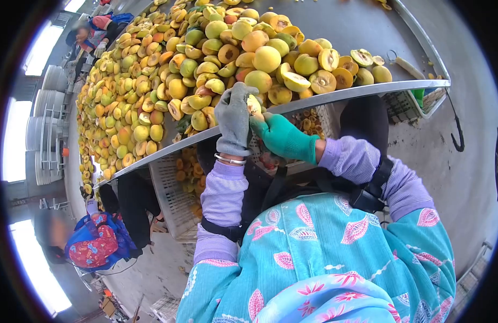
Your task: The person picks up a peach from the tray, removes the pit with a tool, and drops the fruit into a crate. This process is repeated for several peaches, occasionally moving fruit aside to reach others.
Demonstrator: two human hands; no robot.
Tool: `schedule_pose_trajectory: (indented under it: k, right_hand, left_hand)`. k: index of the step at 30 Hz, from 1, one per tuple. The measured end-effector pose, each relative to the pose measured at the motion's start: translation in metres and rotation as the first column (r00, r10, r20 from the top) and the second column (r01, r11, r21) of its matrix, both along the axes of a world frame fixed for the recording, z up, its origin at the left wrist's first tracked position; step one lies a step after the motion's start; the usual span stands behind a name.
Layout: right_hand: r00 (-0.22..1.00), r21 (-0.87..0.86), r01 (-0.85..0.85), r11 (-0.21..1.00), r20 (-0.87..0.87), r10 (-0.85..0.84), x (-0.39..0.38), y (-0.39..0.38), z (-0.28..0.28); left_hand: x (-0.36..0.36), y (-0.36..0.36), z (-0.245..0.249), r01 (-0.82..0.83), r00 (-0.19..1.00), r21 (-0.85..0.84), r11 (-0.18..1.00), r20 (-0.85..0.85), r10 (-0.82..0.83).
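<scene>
My left hand (233, 119), in a grey glove, is closed around a cut peach (254, 105) just over the table's near edge. Its yellow flesh faces my right hand (285, 138), which wears a green glove. The right fingers are curled shut, and the thumb presses at the lower side of the fruit. Whatever lies inside that right fist is hidden. Beyond both hands spreads a large heap of whole and halved peaches (266, 59), yellow-green with some red blush.
The metal table's rim (362, 89) runs across in front of me. A handled tool with a metal loop (409, 68) lies at its right. Below are a white crate (171, 199) of peach halves and another crate (421, 105). Two people work at left; a hook (458, 141) hangs right.
</scene>
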State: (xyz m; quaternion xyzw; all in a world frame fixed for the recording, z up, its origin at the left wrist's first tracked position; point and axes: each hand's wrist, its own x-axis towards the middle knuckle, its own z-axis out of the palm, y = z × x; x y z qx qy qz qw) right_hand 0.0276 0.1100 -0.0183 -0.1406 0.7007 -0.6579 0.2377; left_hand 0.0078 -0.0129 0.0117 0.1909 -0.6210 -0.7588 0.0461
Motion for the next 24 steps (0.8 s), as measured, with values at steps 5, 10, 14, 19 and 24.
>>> schedule_pose_trajectory:
  k: [5, 10, 14, 19, 24]
  right_hand:
    - [0.865, 0.002, 0.002, 1.000, 0.502, -0.003, 0.004, 0.008, 0.057]
    - [0.995, -0.072, 0.062, 0.996, 0.082, -0.056, 0.004, 0.000, 0.003]
    - [0.901, -0.026, 0.127, 0.992, 0.420, -0.104, 0.012, 0.000, 0.032]
    - [0.660, -0.461, 0.072, 0.885, 0.687, 0.304, 0.005, 0.014, 0.036]
    - [0.332, -0.705, 0.362, 0.611, 0.709, 0.622, 0.013, 0.006, 0.030]
  left_hand:
    - [0.003, 0.001, -0.001, 0.081, 0.924, -0.459, 0.885, -0.298, -0.239]
    - [-0.005, -0.013, -0.001, 0.282, 0.954, -0.275, 0.919, -0.027, -0.300]
    - [-0.011, -0.012, -0.001, 0.327, 0.915, -0.412, 0.850, -0.086, -0.393]
    - [-0.004, -0.010, 0.000, 0.383, 0.924, -0.058, 0.922, 0.010, -0.383]
    - [-0.007, -0.020, 0.006, 0.548, 0.834, -0.087, 0.832, -0.021, -0.551]
